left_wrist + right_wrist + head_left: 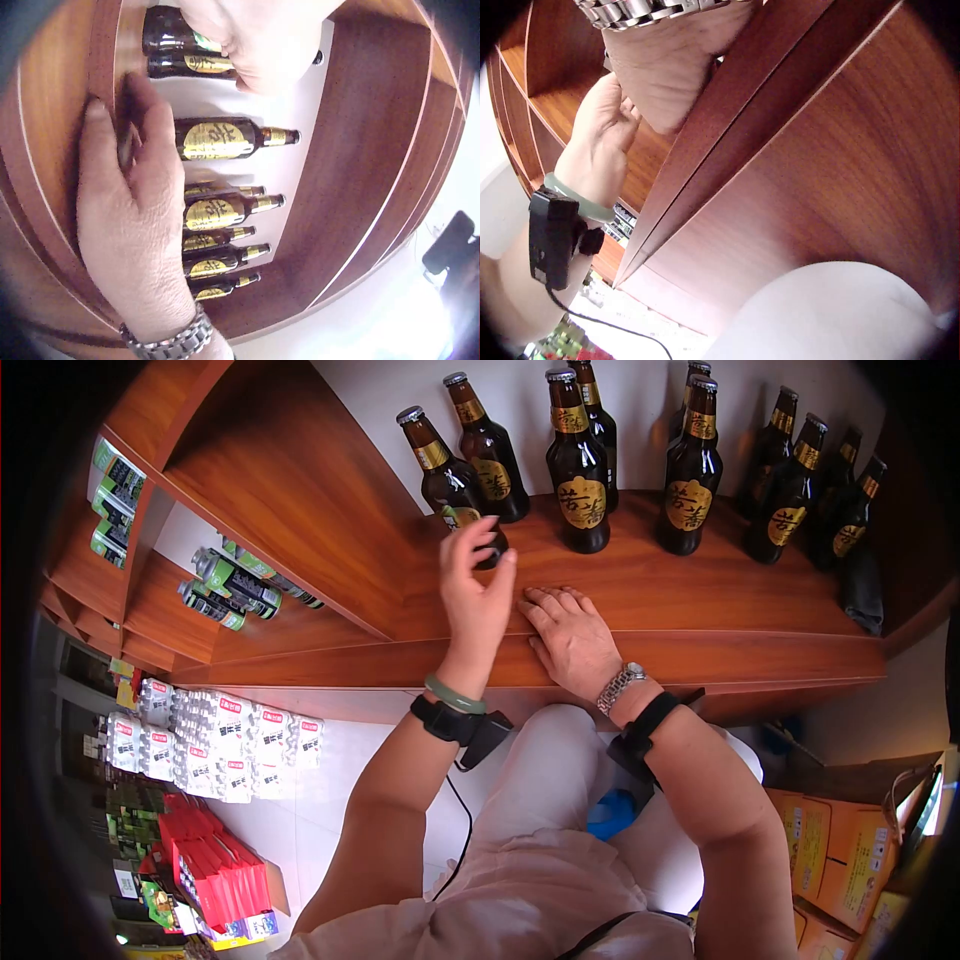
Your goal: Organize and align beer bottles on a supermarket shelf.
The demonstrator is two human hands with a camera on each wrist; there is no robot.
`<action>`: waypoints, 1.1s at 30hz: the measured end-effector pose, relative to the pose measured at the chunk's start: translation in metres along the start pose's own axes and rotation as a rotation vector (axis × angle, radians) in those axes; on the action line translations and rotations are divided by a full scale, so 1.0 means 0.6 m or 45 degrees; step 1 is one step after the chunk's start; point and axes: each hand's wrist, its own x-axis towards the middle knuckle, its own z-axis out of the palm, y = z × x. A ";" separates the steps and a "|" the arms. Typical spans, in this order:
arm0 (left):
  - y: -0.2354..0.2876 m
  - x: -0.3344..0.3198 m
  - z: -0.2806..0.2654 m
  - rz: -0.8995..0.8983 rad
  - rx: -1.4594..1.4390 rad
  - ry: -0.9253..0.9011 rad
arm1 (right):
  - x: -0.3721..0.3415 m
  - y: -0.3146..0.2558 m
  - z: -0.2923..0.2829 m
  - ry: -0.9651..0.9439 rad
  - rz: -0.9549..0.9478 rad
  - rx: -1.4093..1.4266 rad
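My left hand [475, 595] is raised over the wooden shelf [640, 595], with thumb and fingers apart and slightly bent. It overlaps the lower part of the front-left brown beer bottle [447, 482], close to its gold-and-green label. In the left wrist view the left hand [262, 34] covers parts of two bottles. My right hand [575, 645], with a silver watch above it, rests palm down on the shelf's front edge and holds nothing. Several more capped brown bottles [583, 500] with gold labels stand upright in rows along the back wall.
A dark cloth-like item [861, 595] lies at the shelf's right end. Green-labelled cans [238, 582] sit in side compartments on the left. White shrink-wrapped packs [228, 735] and red bags [215, 865] stand on the floor at left, orange cartons [830, 860] at right.
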 end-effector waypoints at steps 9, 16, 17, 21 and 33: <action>-0.113 0.034 -0.009 -0.544 -0.504 0.137 | -0.004 -0.004 0.002 0.038 -0.001 -0.023; -0.160 0.056 -0.006 -0.578 0.043 -0.128 | -0.005 -0.004 0.000 0.046 -0.011 -0.003; -0.164 0.056 -0.006 -0.566 0.022 -0.123 | -0.005 -0.004 -0.001 0.043 -0.012 0.010; -0.179 0.056 -0.002 -0.571 0.008 -0.102 | -0.004 -0.001 0.004 0.037 -0.007 -0.009; -0.014 0.003 -0.019 -0.189 -0.104 0.026 | -0.008 0.005 0.010 0.043 -0.004 0.020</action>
